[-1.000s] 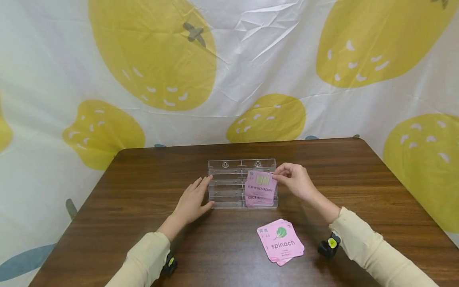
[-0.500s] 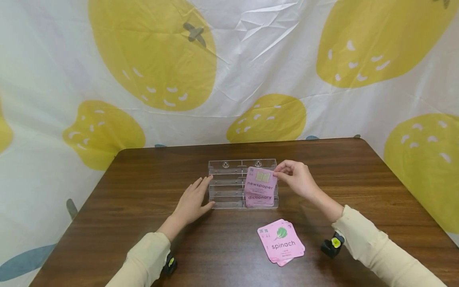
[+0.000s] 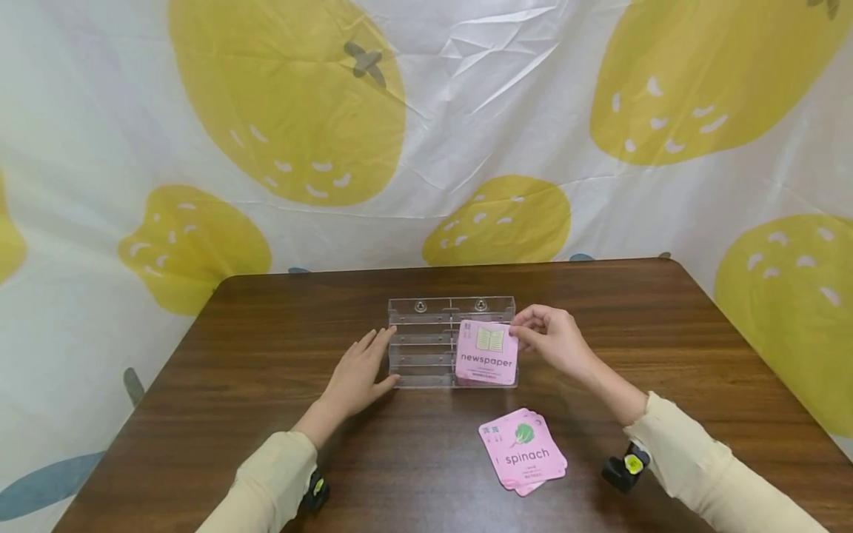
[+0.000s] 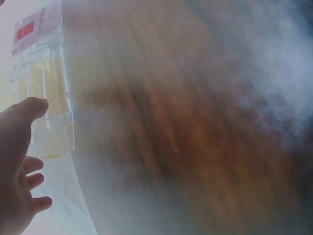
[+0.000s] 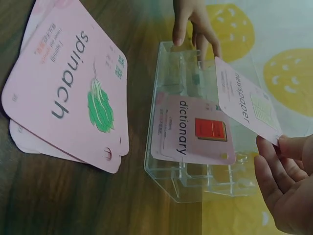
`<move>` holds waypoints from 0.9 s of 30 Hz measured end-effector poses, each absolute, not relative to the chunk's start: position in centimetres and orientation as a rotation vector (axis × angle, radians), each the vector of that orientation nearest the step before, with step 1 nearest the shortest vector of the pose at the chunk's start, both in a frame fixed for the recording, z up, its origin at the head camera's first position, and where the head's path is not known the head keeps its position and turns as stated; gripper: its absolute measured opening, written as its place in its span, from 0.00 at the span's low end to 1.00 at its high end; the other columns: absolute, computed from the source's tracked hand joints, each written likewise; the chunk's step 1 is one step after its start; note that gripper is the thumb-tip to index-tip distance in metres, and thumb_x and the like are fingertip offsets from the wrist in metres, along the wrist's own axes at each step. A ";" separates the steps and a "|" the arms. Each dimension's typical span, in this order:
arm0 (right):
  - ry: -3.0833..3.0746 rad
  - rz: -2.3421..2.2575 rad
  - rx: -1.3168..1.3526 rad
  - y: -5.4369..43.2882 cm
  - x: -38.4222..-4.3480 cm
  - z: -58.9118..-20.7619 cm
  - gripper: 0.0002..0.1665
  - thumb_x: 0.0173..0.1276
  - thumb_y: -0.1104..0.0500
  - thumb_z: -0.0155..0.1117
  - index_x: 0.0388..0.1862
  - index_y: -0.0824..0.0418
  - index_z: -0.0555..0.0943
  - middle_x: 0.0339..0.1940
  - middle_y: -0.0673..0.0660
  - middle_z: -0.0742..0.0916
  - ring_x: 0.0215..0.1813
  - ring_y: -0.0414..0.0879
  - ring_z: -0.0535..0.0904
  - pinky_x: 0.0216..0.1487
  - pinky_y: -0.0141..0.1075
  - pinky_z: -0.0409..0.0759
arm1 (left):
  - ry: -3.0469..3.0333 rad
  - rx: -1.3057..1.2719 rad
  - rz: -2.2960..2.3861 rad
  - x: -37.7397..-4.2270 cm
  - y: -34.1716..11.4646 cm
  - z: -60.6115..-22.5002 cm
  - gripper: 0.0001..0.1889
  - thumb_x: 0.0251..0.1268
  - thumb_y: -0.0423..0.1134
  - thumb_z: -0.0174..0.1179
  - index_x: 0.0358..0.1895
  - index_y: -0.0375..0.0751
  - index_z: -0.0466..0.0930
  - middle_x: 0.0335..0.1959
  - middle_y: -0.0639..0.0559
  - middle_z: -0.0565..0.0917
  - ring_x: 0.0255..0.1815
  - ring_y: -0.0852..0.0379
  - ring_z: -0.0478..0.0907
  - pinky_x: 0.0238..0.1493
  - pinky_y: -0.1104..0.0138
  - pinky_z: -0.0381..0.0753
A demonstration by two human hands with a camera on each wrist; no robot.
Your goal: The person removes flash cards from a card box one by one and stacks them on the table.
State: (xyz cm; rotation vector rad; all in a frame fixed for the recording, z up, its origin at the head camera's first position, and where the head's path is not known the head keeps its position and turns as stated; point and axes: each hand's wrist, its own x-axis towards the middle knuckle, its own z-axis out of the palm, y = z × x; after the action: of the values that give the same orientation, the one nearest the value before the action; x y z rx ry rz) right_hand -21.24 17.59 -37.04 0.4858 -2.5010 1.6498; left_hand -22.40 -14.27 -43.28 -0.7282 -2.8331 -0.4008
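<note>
My right hand (image 3: pixel 553 337) pinches the upper right corner of a pink flash card printed "newspaper" (image 3: pixel 486 352). In the right wrist view this card (image 5: pixel 244 98) is tilted and apart from the pink "dictionary" card (image 5: pixel 190 129), which leans in the clear acrylic rack (image 3: pixel 421 360). From the head view the newspaper card hides nearly all of the dictionary card. My left hand (image 3: pixel 356 370) rests against the rack's left side, fingers extended, with the thumb at the front corner. In the left wrist view the thumb (image 4: pixel 34 108) lies over the rack.
A loose stack of pink cards, "spinach" (image 3: pixel 523 451) on top, lies in front of the rack at the right. The brown wooden table (image 3: pixel 266 311) runs back to a white cloth (image 3: pixel 320 244) printed with yellow lemons.
The newspaper card rises a little, then comes down and forward over the dictionary card, which is now almost covered in the head view. My right hand moves with it; my left hand stays put.
</note>
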 end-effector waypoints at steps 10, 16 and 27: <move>-2.605 1.759 0.433 17.8 -20.1 -37.9 0.07 0.60 0.70 0.59 0.35 0.76 0.77 0.23 0.60 0.82 0.23 0.48 0.79 0.27 0.41 0.82 | -2.839 -0.728 -0.395 -22.5 -14.2 -43.4 0.40 0.56 0.49 0.60 0.70 0.44 0.51 0.65 0.39 0.64 0.68 0.44 0.56 0.64 0.48 0.57; -2.620 1.782 0.451 18.2 -19.4 -38.0 0.07 0.60 0.70 0.59 0.36 0.76 0.77 0.25 0.60 0.81 0.23 0.44 0.78 0.26 0.39 0.81 | -2.834 -0.731 -0.389 -22.5 -14.2 -43.5 0.41 0.56 0.49 0.61 0.70 0.43 0.51 0.65 0.38 0.64 0.67 0.44 0.57 0.64 0.48 0.58; -2.708 1.779 0.423 19.2 -18.2 -38.8 0.08 0.60 0.69 0.58 0.36 0.75 0.77 0.28 0.60 0.80 0.24 0.43 0.77 0.25 0.40 0.81 | -2.823 -0.734 -0.377 -22.5 -14.3 -43.5 0.41 0.56 0.49 0.61 0.70 0.43 0.51 0.65 0.38 0.64 0.67 0.43 0.57 0.64 0.48 0.57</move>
State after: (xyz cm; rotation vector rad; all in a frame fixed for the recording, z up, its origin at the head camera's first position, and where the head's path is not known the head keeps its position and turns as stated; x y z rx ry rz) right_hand -18.24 19.18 -38.81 0.4227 -2.7079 1.7786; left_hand -22.52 -14.32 -43.55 -0.7336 -2.8230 -0.3775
